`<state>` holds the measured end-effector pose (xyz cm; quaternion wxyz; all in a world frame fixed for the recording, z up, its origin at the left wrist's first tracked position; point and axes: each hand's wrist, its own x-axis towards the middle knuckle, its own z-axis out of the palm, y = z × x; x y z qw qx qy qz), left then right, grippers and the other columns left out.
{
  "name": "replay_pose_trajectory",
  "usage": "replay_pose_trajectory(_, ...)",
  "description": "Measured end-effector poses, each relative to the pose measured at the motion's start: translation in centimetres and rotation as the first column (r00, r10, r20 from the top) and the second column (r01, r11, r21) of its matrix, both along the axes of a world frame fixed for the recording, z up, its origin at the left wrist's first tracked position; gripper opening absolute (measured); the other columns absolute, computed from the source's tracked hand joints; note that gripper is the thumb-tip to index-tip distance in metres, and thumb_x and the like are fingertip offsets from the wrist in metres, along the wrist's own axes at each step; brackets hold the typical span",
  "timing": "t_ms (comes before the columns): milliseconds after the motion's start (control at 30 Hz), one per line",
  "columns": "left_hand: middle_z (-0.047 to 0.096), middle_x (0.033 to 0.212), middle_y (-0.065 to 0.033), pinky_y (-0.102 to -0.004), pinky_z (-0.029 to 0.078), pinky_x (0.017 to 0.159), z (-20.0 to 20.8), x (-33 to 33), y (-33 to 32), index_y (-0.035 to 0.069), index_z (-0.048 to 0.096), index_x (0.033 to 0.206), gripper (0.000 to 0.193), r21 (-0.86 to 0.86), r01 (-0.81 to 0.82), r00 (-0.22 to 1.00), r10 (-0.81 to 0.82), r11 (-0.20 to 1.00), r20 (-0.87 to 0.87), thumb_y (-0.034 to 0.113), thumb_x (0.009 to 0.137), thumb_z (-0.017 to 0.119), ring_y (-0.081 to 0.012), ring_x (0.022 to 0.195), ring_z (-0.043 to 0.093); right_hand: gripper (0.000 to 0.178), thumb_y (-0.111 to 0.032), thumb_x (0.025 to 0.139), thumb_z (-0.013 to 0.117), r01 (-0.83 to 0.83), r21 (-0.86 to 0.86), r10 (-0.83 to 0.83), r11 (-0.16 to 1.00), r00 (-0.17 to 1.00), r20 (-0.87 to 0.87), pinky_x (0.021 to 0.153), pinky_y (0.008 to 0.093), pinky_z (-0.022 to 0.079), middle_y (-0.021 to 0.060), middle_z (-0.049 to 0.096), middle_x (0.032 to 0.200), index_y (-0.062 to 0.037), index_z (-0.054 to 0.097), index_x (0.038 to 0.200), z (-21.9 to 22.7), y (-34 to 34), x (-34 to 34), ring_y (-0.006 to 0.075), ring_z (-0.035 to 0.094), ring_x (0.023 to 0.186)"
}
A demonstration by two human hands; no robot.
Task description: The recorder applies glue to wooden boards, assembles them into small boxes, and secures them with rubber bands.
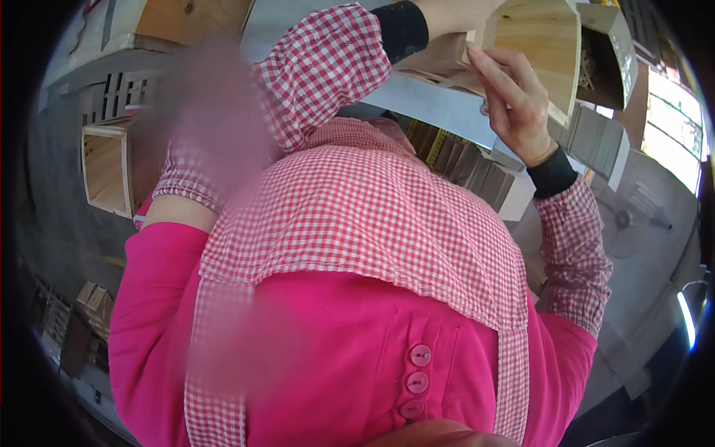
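Note:
My left hand (pixel 463 13) reaches across at the top edge, over pale wooden pieces. Its fingers are cut off or hidden, so its grip cannot be told. My right hand (pixel 515 100) is raised beside a pale wooden box (pixel 532 33). One fingertip touches the end of a narrow wooden piece (pixel 449 56) next to that box, while the thumb stands apart lower down. Nothing shows clasped in the right hand. Under the wood lies a light grey-blue work surface (pixel 428 104).
A dark-mouthed box (pixel 605 63) stands right of the wooden box. Stacked boards (pixel 477 175) sit below the work surface. At left are an open wooden box (pixel 106 170) and a large wooden block (pixel 190 18). A grey fan-like object (pixel 624 217) stands at right. Blurred patches cover the left.

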<state>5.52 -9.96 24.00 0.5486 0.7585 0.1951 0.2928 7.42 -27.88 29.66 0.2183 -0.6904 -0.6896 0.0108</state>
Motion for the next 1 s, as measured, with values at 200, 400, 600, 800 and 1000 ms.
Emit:
replay_pose_trajectory(200,0.051,0.122,-0.0303,-0.0438,0.041,0.099,1.6,-0.8,1.6,-0.004,0.046,0.123,0.054,-0.371,0.306,0.851,-0.427,0.876,-0.306,0.019,0.077,0.061,-0.0412,0.115,0.049,0.046,0.002,0.08,0.063,0.108,0.032,-0.105,0.994,0.991,-0.087,0.072,0.0324,0.05,0.0128,0.06,0.1,-0.0059,0.059,0.124,2.3,-0.4,0.9,0.0261,0.061,0.084)
replay_pose_trajectory(400,0.058,0.119,-0.0061,-0.0329,0.05,0.082,2.0,-0.6,1.5,0.005,0.046,0.13,0.047,-0.558,0.223,0.961,-0.277,0.8,-0.013,0.029,0.092,0.059,-0.0171,0.103,0.059,0.04,-0.012,0.091,0.058,0.727,0.181,-0.708,0.663,0.687,-0.164,0.086,0.0337,0.048,0.0153,0.062,0.111,-0.0014,0.052,0.129,0.0,-6.6,9.0,0.0279,0.061,0.095)
replay_pose_trajectory(600,0.057,0.121,-0.0076,-0.0309,0.049,0.086,1.2,-0.6,1.2,0.002,0.044,0.133,0.044,-0.695,0.313,0.944,-0.292,0.647,0.154,0.026,0.097,0.051,-0.0147,0.104,0.058,0.037,-0.016,0.097,0.046,0.665,0.038,-0.514,0.746,0.611,-0.601,0.085,0.029,0.046,0.0187,0.065,0.107,0.0016,0.051,0.128,-4.1,-7.1,12.2,0.0211,0.061,0.097)
replay_pose_trajectory(800,0.057,0.121,-0.0073,-0.0335,0.047,0.092,1.4,-3.0,1.0,0.001,0.048,0.127,0.038,-0.511,-0.03,0.99,-0.045,0.859,-0.133,0.026,0.098,0.048,-0.0162,0.108,0.057,0.038,-0.017,0.096,0.049,0.616,-0.01,-0.421,0.787,0.526,-0.739,0.084,0.0293,0.046,0.0198,0.066,0.106,0.004,0.052,0.127,-2.9,-5.9,11.3,0.0196,0.062,0.092)
replay_pose_trajectory(1000,0.063,0.112,-0.0045,-0.031,0.048,0.089,3.4,-2.4,3.6,0.006,0.056,0.121,0.033,-0.738,0.014,0.999,-0.045,0.674,-0.022,0.026,0.095,0.052,-0.0143,0.103,0.059,0.038,-0.021,0.096,0.051,0.639,0.016,-0.423,0.769,0.528,-0.736,0.083,0.0309,0.047,0.0177,0.067,0.104,0.0057,0.053,0.124,-4.4,-4.4,16.2,0.0186,0.062,0.092)
